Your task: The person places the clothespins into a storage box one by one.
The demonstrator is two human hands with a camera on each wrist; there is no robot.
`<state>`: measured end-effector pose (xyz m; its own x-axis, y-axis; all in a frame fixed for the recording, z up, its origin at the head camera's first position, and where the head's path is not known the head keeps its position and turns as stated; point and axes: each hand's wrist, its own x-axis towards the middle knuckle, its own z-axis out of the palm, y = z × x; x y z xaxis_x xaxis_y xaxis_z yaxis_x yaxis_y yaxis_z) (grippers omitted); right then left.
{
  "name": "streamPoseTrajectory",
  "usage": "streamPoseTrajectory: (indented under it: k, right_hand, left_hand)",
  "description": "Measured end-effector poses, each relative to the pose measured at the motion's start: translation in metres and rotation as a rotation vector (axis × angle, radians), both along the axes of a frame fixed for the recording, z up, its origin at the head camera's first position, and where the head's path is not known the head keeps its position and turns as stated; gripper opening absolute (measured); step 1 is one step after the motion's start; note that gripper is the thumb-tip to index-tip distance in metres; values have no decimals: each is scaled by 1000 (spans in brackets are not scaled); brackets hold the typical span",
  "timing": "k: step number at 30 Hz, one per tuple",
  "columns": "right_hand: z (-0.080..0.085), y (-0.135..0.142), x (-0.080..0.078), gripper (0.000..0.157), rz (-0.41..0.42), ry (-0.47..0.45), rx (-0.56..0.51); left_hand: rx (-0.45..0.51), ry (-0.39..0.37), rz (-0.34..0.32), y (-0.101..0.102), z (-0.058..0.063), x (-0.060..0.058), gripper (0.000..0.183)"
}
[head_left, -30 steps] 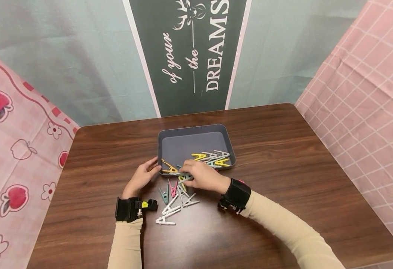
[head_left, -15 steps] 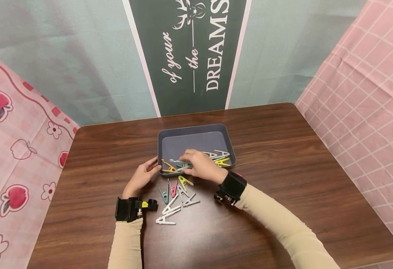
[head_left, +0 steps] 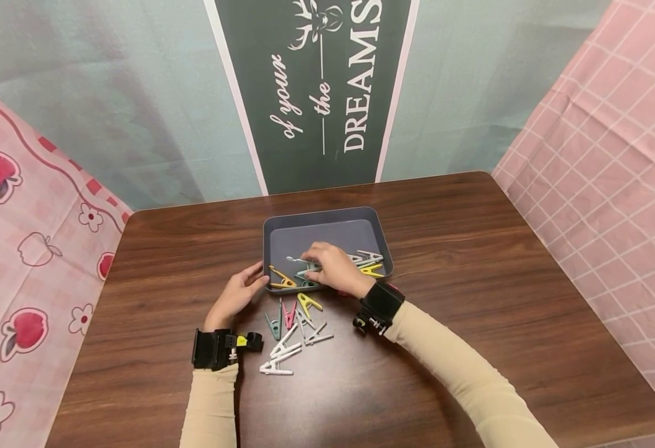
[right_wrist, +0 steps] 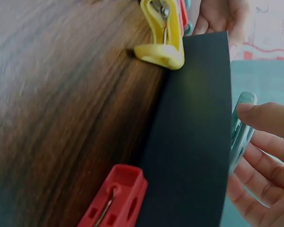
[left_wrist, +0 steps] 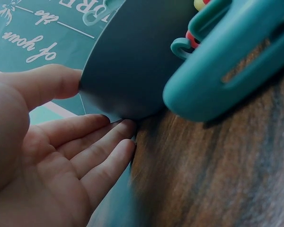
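Observation:
My right hand (head_left: pixel 335 267) is over the grey tray (head_left: pixel 327 234), pinching a pale green clothespin (right_wrist: pixel 240 135) between thumb and fingers. Just inside the tray's near wall lie an orange clothespin (head_left: pixel 284 280) and a dark green one, partly hidden by that hand. Straight, relaxed fingers of my left hand (head_left: pixel 237 295) touch the tray's near left corner, its thumb at the rim in the left wrist view. On the table before the tray lie a yellow clothespin (head_left: pixel 308 303), a pink clothespin (head_left: pixel 289 314), a teal clothespin (head_left: pixel 274 326) and several white clothespins (head_left: pixel 285 342).
Further clothespins, among them white ones and a yellow clothespin (head_left: pixel 372 270), fill the tray's near right corner. A red clothespin (right_wrist: pixel 116 196) lies against the tray's outer near side, below my right wrist. Curtains stand around the brown wooden table (head_left: pixel 445 224).
My right hand has lifted the pale green clothespin from the tray's near edge over into it, moving away from me. The yellow clothespin on the table is now uncovered. My left hand has stayed put.

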<state>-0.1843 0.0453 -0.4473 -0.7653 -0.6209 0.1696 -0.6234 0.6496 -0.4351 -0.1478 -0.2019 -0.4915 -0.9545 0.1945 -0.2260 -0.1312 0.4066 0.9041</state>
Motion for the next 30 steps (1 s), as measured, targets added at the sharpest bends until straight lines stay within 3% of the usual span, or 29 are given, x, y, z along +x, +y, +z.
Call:
streamPoseTrajectory:
  k: [11,22,30]
  right_hand:
    - [-10,-3,-14,30,-21,6,27]
    - [-22,-8,-22,27,-49,-53,69]
    - [-22,-11,-23,30,-63,-102,102]
  left_hand:
    - [1,-2,14,0,0,1,58]
    - [2,-30,21,0,1,1,58]
    - [16,-36,22,1,1,1,58]
